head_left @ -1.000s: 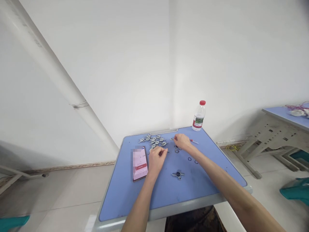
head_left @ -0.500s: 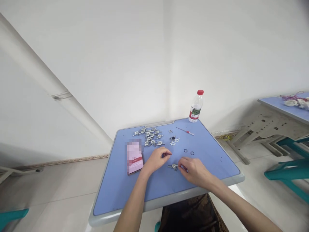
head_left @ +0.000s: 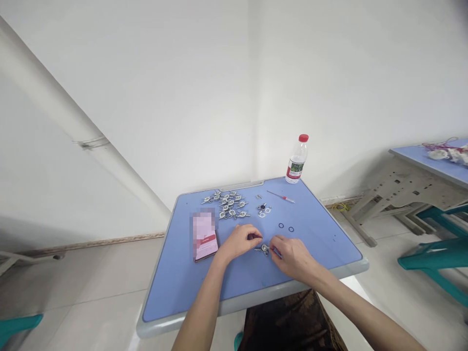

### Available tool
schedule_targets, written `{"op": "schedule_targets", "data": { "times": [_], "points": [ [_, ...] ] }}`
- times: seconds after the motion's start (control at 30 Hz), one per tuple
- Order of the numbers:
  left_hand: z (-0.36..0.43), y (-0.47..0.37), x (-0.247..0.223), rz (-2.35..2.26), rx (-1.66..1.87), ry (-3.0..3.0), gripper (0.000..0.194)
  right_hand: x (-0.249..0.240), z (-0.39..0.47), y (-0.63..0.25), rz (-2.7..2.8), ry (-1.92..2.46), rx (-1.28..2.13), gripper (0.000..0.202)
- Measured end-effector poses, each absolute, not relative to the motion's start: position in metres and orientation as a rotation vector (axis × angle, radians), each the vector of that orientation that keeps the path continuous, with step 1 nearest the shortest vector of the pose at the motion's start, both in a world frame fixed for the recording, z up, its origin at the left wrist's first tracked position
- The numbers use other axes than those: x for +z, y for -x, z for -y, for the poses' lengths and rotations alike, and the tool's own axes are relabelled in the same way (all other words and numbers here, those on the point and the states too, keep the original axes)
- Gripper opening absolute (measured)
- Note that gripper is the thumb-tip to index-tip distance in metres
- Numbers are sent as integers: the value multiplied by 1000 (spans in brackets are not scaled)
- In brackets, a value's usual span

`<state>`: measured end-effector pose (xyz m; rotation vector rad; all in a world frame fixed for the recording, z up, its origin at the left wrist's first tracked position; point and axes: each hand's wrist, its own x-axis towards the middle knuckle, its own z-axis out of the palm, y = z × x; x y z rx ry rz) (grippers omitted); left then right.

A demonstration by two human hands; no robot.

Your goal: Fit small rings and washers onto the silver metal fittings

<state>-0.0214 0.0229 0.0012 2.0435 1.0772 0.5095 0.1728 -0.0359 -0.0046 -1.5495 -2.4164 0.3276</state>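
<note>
On the blue desk (head_left: 175, 287) lies a small silver metal fitting (head_left: 264, 248) with a round body and thin arms. My right hand (head_left: 292, 253) pinches its right end between thumb and fingertips. Just above its left end is my left hand (head_left: 243, 240), fingers curled and thumb close to them; whatever they hold, if anything, is too small to make out. Two black O-rings (head_left: 286, 227) lie beyond my right hand. Farther back are a dark-centred metal part (head_left: 262, 207) and flat pale gaskets (head_left: 265, 212).
Several similar metal fittings (head_left: 228, 204) lie clustered at the back left. A phone (head_left: 205, 239) rests left of my left hand. At the back right are a red-handled screwdriver (head_left: 285, 198) and a red-capped bottle (head_left: 297, 161). Another desk (head_left: 435, 158) stands at the right.
My left hand has moved slightly right and down, closer to the fitting. The fitting has turned a little in my right hand's pinch. The view has shifted slightly.
</note>
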Motion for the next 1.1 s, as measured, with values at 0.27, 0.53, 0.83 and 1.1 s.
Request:
{"op": "schedule_targets", "data": {
  "times": [0.27, 0.53, 0.83, 1.1],
  "points": [
    [-22, 21, 1, -1090, 495, -2057, 11, -7, 39, -167, 2448, 1600, 303, 11],
    [-26, 21, -3, -1120, 503, -2046, 16, -5, 16, -222, 2149, 1694, 554, 15],
    [-31, 26, -6, -1106, 495, -2010, 17, -15, -10, -265, 2065, 1778, 523, 15],
    [-32, 27, -4, -1097, 487, -2009, 18, -1, -35, -247, 2122, 1781, 488, 14]
  ]
}}
